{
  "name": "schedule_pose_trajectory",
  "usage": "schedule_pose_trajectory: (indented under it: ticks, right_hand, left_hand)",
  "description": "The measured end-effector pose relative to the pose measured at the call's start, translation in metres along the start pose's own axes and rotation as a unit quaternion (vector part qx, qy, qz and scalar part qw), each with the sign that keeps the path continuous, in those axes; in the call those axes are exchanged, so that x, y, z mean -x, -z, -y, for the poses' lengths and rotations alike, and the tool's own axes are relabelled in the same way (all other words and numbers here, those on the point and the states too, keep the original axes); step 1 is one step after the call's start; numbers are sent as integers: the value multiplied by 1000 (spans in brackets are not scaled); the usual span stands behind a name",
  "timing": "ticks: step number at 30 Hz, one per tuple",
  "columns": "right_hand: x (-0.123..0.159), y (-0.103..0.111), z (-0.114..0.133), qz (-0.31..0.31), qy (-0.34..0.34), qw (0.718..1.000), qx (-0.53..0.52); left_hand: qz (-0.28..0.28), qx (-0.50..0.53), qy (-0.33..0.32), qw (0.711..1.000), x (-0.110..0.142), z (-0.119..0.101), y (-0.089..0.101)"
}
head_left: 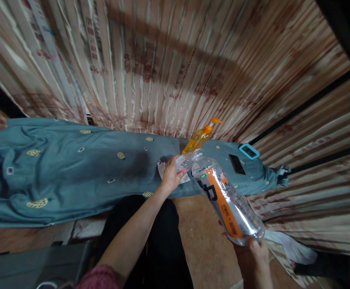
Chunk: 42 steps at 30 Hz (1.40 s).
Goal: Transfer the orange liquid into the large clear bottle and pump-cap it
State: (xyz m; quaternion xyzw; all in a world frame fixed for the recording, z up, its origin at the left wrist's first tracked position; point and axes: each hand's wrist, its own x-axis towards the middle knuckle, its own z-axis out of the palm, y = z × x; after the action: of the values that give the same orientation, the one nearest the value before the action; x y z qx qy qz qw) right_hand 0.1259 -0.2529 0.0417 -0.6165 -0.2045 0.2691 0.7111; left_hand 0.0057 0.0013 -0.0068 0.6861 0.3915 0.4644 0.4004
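My right hand (257,251) grips a large clear plastic bottle (223,200) near its base. The bottle is tilted, and its neck points up and to the left. An orange label with dark print wraps around it. My left hand (171,174) is closed around a small clear plastic container (185,161), right beside the large bottle's mouth; its exact kind is hard to make out. A white tissue (162,168) lies under that hand. Just behind it stands an orange pump bottle (198,138) holding yellow-orange liquid.
A teal cloth with pineapple prints (72,172) covers the long narrow surface. A dark phone (237,164) and a blue-framed digital timer (249,151) lie at its right. Patterned curtains (162,72) hang behind. A grey case (36,265) sits at lower left.
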Motion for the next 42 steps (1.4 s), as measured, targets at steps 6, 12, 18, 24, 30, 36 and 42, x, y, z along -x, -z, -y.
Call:
schedule_pose_trajectory:
  ticks: [6,12,18,24,30,36,42]
  right_hand:
    - [0,1,1,-11,-1,1000,4]
    - [-2,1,2,-13,1,1000,7]
    - [-5,4,2,-14,6,1000,10]
    - [-13,10,-1,-37,20,999,28]
    - [-11,7,7,-14,16,999,43]
    - [-11,7,13,9,17,999,47]
    - [-17,14,10,43,21,998,44]
  left_hand:
    - [1,-1,4,1000,0,-1,0]
    - [-7,0,-3,1000,0,0,-2]
    - [-7,-3,2,1000,-1,1,-2]
    - [-7,4,5,1000,-1,3,-4]
    - [2,7,7,1000,0,1,-3]
    - [-3,8,8,1000,0,0,-2]
    - [-9,13,2,1000,0,3,-4]
